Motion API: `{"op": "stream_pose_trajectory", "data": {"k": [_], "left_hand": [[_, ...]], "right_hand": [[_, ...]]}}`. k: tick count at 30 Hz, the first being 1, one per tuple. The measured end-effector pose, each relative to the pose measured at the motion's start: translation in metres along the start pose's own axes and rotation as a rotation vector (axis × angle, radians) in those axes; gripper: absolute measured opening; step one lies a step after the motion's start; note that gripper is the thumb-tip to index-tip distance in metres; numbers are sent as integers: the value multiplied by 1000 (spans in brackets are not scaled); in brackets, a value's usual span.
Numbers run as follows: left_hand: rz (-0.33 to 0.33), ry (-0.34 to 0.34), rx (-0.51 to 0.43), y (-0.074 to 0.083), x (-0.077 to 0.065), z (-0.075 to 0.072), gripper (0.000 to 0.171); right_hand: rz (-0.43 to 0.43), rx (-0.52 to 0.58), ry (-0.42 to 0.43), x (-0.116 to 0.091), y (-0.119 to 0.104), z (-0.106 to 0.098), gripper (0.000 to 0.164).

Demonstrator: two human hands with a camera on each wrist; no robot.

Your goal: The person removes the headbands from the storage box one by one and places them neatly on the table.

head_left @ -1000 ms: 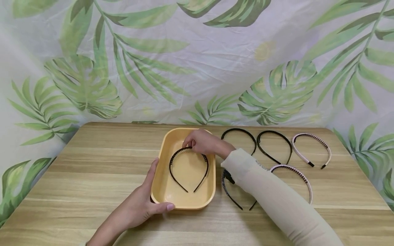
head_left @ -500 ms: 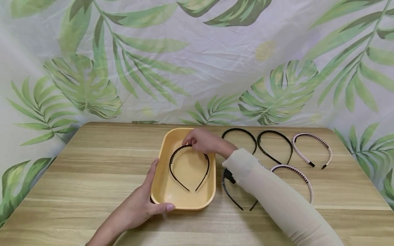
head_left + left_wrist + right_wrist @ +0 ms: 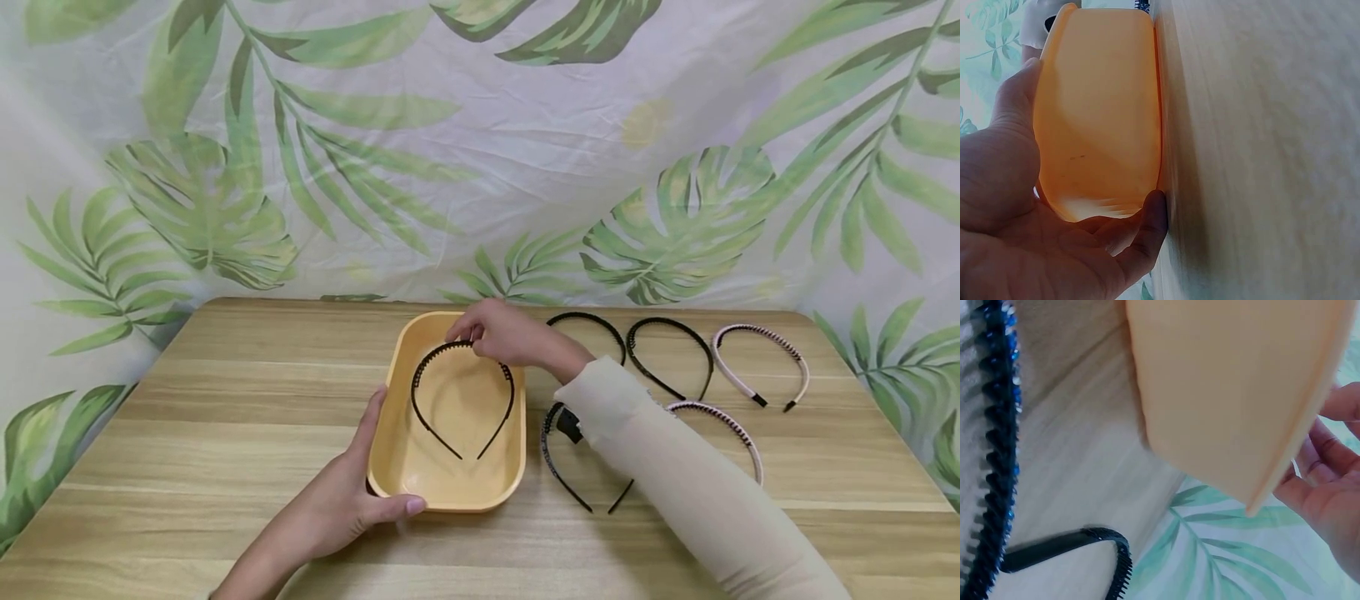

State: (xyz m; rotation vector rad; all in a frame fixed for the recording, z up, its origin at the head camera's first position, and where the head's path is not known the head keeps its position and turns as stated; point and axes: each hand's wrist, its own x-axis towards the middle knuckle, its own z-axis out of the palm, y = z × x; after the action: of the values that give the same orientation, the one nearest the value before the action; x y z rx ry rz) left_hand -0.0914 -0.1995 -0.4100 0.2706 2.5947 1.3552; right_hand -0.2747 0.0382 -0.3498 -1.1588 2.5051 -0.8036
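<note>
A black toothed headband (image 3: 414, 392) is inside the yellow plastic tray (image 3: 450, 492). My right hand (image 3: 506, 332) pinches the top of its arch, and its two tips point toward me. In the right wrist view the tray's wall hides the held headband, while the right hand (image 3: 1329, 481) shows beyond the rim. My left hand (image 3: 348, 492) grips the tray's near-left corner, with the thumb at the front rim and fingers along the left side. The left wrist view has the left hand (image 3: 1054, 237) around the tray's outer wall (image 3: 1100, 112).
Right of the tray lie two black headbands (image 3: 670, 320) and a pink headband (image 3: 780, 342) in a back row. Nearer are a dark glittery headband (image 3: 551, 462), partly under the right sleeve, and another pink headband (image 3: 738, 429). A leaf-print cloth (image 3: 525, 167) hangs behind the wooden table (image 3: 225, 400).
My right hand has risen a little and shifted slightly right, bringing the black headband up and toward the tray's far end. The left hand and the tray have stayed put.
</note>
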Motion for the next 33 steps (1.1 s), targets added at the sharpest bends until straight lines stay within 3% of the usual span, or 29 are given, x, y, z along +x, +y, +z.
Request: {"op": "stream_pose_trajectory", "data": {"k": [12, 23, 33], "left_hand": [[-5, -5, 7, 0, 1, -1, 135], [1, 0, -1, -1, 1, 0, 134], [-1, -9, -4, -1, 1, -1, 135]], "right_hand": [[-57, 2, 51, -17, -5, -17, 45], [-56, -21, 89, -44, -7, -32, 44], [4, 42, 132, -73, 9, -38, 45]]}}
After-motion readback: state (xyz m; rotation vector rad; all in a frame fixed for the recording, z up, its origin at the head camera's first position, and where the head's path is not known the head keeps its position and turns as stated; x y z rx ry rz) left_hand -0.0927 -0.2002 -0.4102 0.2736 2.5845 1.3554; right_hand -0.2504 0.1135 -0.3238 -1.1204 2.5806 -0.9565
